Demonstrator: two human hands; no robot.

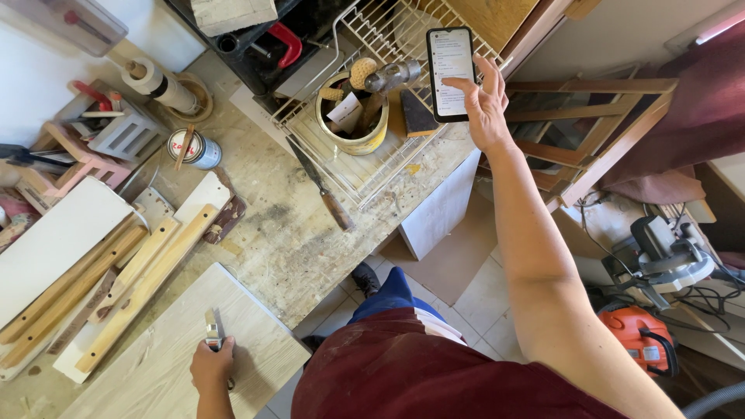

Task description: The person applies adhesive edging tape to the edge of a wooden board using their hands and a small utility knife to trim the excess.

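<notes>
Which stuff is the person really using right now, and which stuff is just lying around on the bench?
In use:
- phone, held up in the right hand
- small metal tool, gripped by the left hand
- pale wood board under that hand

Lying about:
- yellow tin of tools
- chisel
- small can
- wooden strips
- tape roll

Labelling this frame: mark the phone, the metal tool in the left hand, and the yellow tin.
phone (451, 71), head view, middle of its lit screen.
metal tool (213, 329), head view, shiny part above the left hand's fist.
yellow tin (365, 143), head view, outer front wall.
</notes>
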